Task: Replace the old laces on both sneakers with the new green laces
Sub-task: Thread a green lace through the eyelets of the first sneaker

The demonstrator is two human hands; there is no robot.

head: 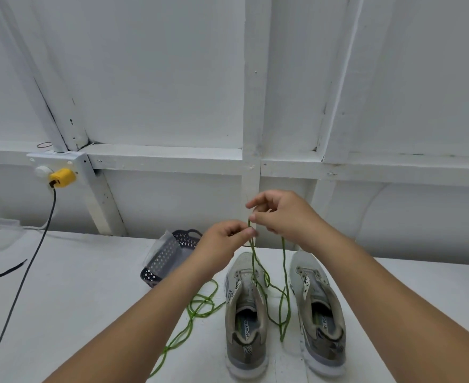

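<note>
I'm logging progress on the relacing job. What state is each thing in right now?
Left hand: pinches the green lace.
Right hand: pinches the same lace, higher.
Left sneaker: upright, lace through its front eyelets.
Right sneaker: upright, unlaced.
Second green lace: loose on the table.
Basket: tipped.

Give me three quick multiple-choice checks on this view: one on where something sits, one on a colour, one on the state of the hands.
1. Where is the dark basket?
A. Left of the sneakers, toward the wall
B. Between the two sneakers
C. At the near table edge

2. What colour is the plug in the wall socket?
A. Red
B. Yellow
C. Blue

3. What are the hands doing?
A. Resting flat on the table
B. Holding a sneaker up
C. Pinching the green lace above the left sneaker

Answers:
1 A: it lies beyond and left of the pair.
2 B: its body is yellow, with a dark cord.
3 C: the left hand and right hand both pinch strands that hang down to the shoes.
</note>
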